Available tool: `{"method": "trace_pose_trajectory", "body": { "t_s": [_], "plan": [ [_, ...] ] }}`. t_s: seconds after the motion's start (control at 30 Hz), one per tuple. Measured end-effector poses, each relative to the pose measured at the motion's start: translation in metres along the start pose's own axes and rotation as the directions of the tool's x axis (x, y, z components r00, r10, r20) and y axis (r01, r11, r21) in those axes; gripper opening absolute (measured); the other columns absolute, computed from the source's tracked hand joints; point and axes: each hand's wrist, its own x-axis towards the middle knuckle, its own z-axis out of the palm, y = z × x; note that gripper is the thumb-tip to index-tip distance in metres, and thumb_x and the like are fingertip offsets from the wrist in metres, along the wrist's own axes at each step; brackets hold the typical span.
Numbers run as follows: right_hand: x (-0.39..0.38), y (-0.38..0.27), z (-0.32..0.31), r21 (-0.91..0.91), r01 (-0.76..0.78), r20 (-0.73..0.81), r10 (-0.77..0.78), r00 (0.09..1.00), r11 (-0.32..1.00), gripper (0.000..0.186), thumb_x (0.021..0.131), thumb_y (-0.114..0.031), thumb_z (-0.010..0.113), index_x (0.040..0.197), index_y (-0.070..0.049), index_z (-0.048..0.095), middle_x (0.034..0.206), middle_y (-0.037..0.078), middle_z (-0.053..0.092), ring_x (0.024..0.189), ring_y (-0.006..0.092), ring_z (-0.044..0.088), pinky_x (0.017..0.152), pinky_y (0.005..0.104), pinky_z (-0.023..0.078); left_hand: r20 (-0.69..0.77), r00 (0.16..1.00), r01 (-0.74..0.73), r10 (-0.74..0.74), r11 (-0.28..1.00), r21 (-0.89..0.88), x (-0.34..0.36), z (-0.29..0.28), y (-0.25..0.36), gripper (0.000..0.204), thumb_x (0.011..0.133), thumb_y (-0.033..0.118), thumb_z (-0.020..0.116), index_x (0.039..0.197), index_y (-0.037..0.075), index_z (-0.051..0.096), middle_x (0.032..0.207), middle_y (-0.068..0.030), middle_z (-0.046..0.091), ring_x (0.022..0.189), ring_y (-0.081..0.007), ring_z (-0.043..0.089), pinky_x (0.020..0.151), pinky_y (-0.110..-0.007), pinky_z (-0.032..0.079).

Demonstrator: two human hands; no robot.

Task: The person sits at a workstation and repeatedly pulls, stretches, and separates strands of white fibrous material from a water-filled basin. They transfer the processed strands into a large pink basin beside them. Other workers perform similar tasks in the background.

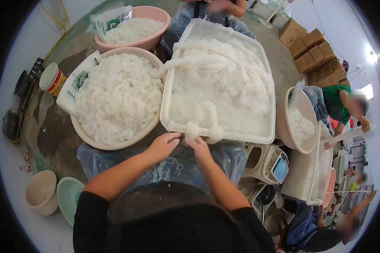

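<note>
A white tray point(166, 107) holds wet, pale fibrous material point(221, 71) in translucent liquid. Two thick loops of white fibre point(214, 122) hang over its near rim. My right hand point(198, 149) pinches the hanging fibre point(192, 130) at that rim, thumb uppermost. Just left of it, my left hand point(166, 145) is at the tray's front corner, thumb apart from its fingers, fingertips near the fibre. A cream basin point(114, 95) heaped with white fluffy fibre stands left of the tray, and a long strand point(173, 63) runs from it across the tray's left rim.
Blue plastic sheeting point(101, 164) lies beneath my arms. A pink basin point(156, 19), a white bucket point(50, 76), another fibre-filled basin point(308, 139) and a scale point(278, 166) surround me. Cardboard boxes point(312, 50) are stacked behind. A person point(211, 8) sits opposite; co-workers point(340, 103) work at right.
</note>
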Motion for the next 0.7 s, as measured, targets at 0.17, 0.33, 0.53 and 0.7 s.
{"method": "trace_pose_trajectory", "body": {
  "t_s": [0.17, 0.33, 0.53, 0.7],
  "plan": [
    [-0.008, 0.011, -0.001, 0.094, -0.001, 0.102, -0.009, 0.995, 0.996, 0.03, 0.09, -0.024, 0.058, 0.11, -0.002, 0.055, 0.094, 0.002, 0.058, 0.086, 0.0132, 0.054, 0.08, 0.0294, 0.043, 0.183, 0.966, 0.244, -0.181, 0.872, -0.424, 0.01, 0.007, 0.016, 0.028, 0.09, 0.02, 0.056, 0.105, -0.003, 0.063, 0.095, -0.011, 0.066, 0.088, -0.0155, 0.061, 0.077, -0.028, 0.048],
    [-0.016, 0.01, 0.001, 0.114, 0.018, 0.161, -0.036, 0.986, 0.993, 0.027, 0.09, -0.022, 0.057, 0.109, -0.002, 0.056, 0.091, 0.001, 0.057, 0.08, 0.012, 0.052, 0.075, 0.0301, 0.046, 0.14, 0.943, 0.331, -0.302, 0.801, -0.498, 0.006, 0.014, 0.026, 0.022, 0.085, 0.015, 0.066, 0.097, -0.004, 0.064, 0.094, -0.0104, 0.065, 0.087, -0.0142, 0.059, 0.079, -0.028, 0.046],
    [-0.022, 0.003, 0.0, 0.303, -0.089, 0.114, 0.056, 0.992, 0.949, 0.026, 0.089, -0.018, 0.058, 0.109, -0.001, 0.056, 0.095, 0.004, 0.059, 0.083, 0.0135, 0.055, 0.076, 0.032, 0.047, 0.102, 0.962, 0.257, -0.253, 0.717, -0.648, 0.0, 0.012, 0.012, 0.017, 0.084, 0.012, 0.065, 0.092, -0.003, 0.06, 0.099, -0.0134, 0.064, 0.095, -0.0176, 0.06, 0.085, -0.033, 0.047],
    [-0.02, -0.002, 0.005, 0.31, -0.065, 0.055, 0.05, 0.997, 0.948, 0.024, 0.089, -0.017, 0.057, 0.107, -0.002, 0.057, 0.096, 0.005, 0.061, 0.086, 0.0145, 0.057, 0.08, 0.0319, 0.045, 0.091, 0.975, 0.173, -0.201, 0.438, -0.882, -0.008, 0.013, 0.017, 0.013, 0.088, 0.013, 0.059, 0.086, 0.0, 0.054, 0.096, -0.0134, 0.062, 0.091, -0.0193, 0.061, 0.082, -0.034, 0.048]
  ]
}}
